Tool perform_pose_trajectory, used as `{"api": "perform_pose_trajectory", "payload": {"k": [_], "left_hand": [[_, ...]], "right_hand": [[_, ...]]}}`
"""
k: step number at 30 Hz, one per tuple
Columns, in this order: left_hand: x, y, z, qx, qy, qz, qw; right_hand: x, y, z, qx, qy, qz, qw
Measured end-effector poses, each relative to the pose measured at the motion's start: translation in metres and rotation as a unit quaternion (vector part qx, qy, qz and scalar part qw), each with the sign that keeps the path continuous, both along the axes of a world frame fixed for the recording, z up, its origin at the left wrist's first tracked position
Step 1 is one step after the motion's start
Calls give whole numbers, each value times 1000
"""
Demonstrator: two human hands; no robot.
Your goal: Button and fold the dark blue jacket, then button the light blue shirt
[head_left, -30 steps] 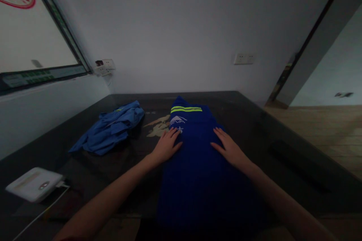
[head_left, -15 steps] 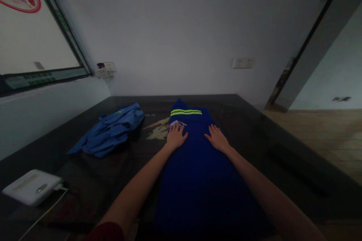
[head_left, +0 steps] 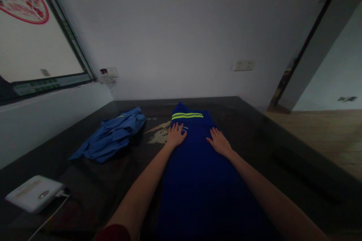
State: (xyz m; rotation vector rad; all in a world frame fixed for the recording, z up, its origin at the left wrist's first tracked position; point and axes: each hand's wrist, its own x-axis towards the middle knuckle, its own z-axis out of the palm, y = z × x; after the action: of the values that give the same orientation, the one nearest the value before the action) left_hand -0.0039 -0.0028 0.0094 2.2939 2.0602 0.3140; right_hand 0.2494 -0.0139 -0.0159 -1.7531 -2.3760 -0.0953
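A dark blue garment (head_left: 198, 173) with two yellow-green reflective stripes near its far end lies stretched lengthwise on the dark table (head_left: 249, 128). My left hand (head_left: 175, 136) rests flat on its far left part, fingers spread, partly over a white logo. On the garment's right side my right hand (head_left: 218, 142) lies flat too, fingers apart. Both arms reach forward along the cloth.
A lighter blue garment (head_left: 111, 134) lies crumpled on the table to the left. A white device (head_left: 34, 192) with a white cable sits at the near left corner. Wall sockets (head_left: 243, 65) are behind; a window is at left, wooden floor at right.
Both hands slid forward along the dark blue garment toward its striped end and came closer together. The view shifted slightly downward.
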Motion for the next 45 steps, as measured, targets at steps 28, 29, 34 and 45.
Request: {"api": "perform_pose_trajectory", "payload": {"k": [28,29,34,45], "left_hand": [[-12,30,-13,41,2,-14,999],[-12,30,-13,39,1,-15,999],[-13,28,-15,41,2,-18,999],[-16,51,-13,34,-6,-22,999]], "right_hand": [[0,1,-8,4,16,-13,1000],[0,1,-8,3,17,-13,1000],[0,0,-8,6,28,-13,1000],[-3,-2,-5,20,17,-12,1000]]}}
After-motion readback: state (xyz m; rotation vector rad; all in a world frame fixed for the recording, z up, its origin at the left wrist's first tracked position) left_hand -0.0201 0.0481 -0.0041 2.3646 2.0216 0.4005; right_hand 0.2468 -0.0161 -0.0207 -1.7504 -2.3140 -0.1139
